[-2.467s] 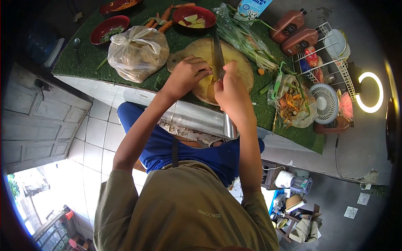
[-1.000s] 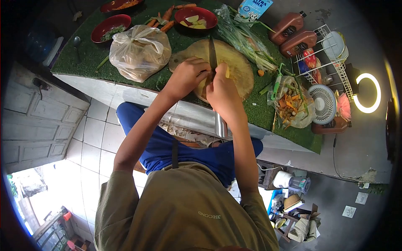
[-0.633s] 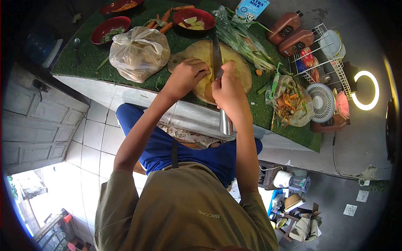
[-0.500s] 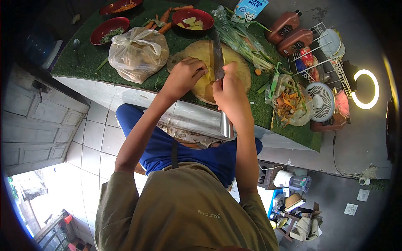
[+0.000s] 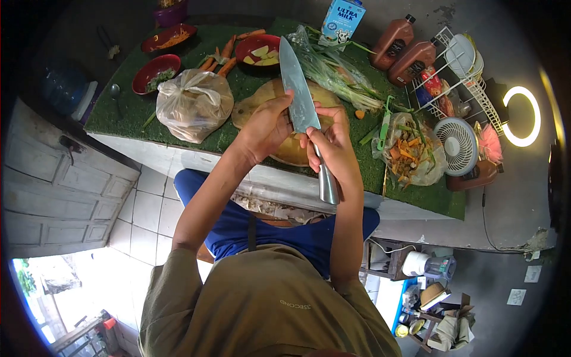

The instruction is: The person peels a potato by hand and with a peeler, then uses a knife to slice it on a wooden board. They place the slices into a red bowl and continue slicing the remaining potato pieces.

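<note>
Setting: informal home kitchen prep area. Evidence: tiled counter (image 5: 178, 156) topped with green artificial turf mat (image 5: 250, 83); round wooden cutting board (image 5: 279, 149); red bowls (image 5: 156, 66) holding chopped produce; loose carrots (image 5: 229, 47), spring onions (image 5: 333, 68), bag of vegetable peelings (image 5: 410, 149). Milk carton (image 5: 342, 16), two brown sauce bottles (image 5: 399, 44) and wire dish rack (image 5: 461, 77) along the far edge. Small fan (image 5: 461, 146) and lit ring light (image 5: 523, 116) at the right. Tiled floor (image 5: 140, 202); panelled door (image 5: 53, 184) at the left.
</note>
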Demonstrator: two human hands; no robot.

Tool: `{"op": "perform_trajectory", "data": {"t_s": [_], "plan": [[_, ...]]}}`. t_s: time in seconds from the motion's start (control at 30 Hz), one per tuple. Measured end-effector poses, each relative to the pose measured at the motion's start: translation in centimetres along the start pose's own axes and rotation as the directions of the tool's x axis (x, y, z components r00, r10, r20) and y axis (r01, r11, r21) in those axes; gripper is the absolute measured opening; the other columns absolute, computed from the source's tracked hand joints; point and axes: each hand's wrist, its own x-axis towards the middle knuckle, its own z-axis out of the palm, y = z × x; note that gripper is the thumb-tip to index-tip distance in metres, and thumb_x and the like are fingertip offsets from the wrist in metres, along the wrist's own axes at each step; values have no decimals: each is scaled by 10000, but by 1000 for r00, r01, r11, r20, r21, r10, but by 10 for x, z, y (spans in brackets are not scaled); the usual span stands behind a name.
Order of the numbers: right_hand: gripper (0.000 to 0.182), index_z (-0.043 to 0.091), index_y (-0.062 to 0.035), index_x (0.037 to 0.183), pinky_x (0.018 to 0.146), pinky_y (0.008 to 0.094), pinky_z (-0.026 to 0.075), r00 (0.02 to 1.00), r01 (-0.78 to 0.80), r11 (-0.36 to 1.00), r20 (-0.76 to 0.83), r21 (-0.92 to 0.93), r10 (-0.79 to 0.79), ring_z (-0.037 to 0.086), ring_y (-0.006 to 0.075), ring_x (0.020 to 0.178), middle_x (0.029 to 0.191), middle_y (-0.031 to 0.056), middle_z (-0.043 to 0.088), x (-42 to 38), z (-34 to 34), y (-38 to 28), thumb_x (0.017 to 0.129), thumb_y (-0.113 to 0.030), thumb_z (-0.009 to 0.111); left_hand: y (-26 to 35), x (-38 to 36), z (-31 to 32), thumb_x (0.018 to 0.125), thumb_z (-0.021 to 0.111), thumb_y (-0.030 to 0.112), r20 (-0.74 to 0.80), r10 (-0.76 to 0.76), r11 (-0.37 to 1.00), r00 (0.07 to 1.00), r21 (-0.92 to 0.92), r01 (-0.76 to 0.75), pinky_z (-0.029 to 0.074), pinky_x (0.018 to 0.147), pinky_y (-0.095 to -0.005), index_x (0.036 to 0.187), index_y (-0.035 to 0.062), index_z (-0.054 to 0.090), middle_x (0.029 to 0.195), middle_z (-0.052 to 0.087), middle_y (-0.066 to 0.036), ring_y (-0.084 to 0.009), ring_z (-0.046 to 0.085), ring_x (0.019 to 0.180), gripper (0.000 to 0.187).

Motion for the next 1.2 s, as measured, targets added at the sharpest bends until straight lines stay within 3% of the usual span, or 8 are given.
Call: {"op": "perform_trajectory", "data": {"t_s": [0.07, 0.17, 0.3, 0.47, 0.67, 0.77, 0.87, 1.2], "plan": [[343, 316, -85, 1273, 373, 250, 381, 997, -1, 1000, -71, -29, -1, 461, 84, 452, 809, 124, 581, 3, -7, 4, 1000, -36, 519, -5, 3, 7, 1087, 437, 230, -230, 49, 998, 972, 37, -41, 522, 949, -365, 1235, -17, 548, 1185, 630, -137, -234, 635, 1061, 310], [334, 329, -88, 1276, 383, 254, 389, 978, 45, 997, -201, -62, -57, 454, 82, 472, 815, 119, 579, 7, -24, 10, 1004, -34, 515, -2, 4, -6, 1063, 483, 151, -312, 135, 991, 940, 21, -135, 532, 932, -326, 1189, -23, 573, 1137, 632, -121, -212, 640, 1048, 233], [357, 297, -96, 1281, 402, 265, 414, 964, 85, 996, -251, -30, -90, 480, 88, 490, 835, 100, 569, 5, -61, 13, 1010, -62, 527, 11, 4, -13, 1063, 484, 152, -299, 132, 957, 945, 287, -43, 534, 962, -332, 1228, -43, 572, 1170, 630, -118, -203, 634, 1072, 270], [328, 314, -88, 1263, 400, 259, 414, 951, 144, 989, -281, 41, -127, 465, 80, 476, 813, 92, 571, -1, -70, 19, 1011, -66, 523, 11, 13, 9, 1063, 490, 191, -247, 44, 691, 968, 707, 149, 526, 976, -328, 1255, -38, 585, 1157, 669, -128, -193, 651, 1050, 313], [324, 314, -88, 1249, 377, 253, 398, 975, 138, 987, -184, 80, -121, 471, 88, 458, 781, 98, 573, -8, -68, 32, 1003, -56, 522, 13, 22, 21, 1072, 473, 248, -233, -102, 845, 967, 492, 208, 535, 951, -333, 1256, -4, 571, 1125, 663, -95, -187, 662, 1014, 327], [334, 323, -99, 1261, 373, 239, 387, 993, 113, 978, -40, 175, -107, 471, 77, 457, 787, 101, 577, -10, -58, 29, 1001, -41, 522, 11, 26, 18, 1078, 457, 244, -264, -199, 957, 944, 157, 245, 532, 980, -359, 1295, 46, 545, 1186, 642, -102, -195, 646, 1088, 307], [343, 324, -92, 1283, 375, 231, 379, 994, 94, 978, 37, 186, -102, 472, 65, 459, 803, 97, 580, -6, -50, 26, 1005, -36, 518, 10, 24, 28, 1069, 482, 237, -144, -198, 971, 970, 106, 214, 510, 1028, -407, 1302, 71, 532, 1237, 630, -103, -210, 624, 1158, 290], [356, 306, -81, 1296, 378, 226, 381, 992, 93, 979, 62, 182, -105, 470, 64, 454, 802, 99, 570, 10, -45, 23, 1008, -42, 514, 11, 24, 24, 1046, 542, 218, -136, -100, 984, 986, 130, 118, 500, 1015, -374, 1298, 65, 535, 1199, 615, -73, -187, 606, 1149, 295]]}}
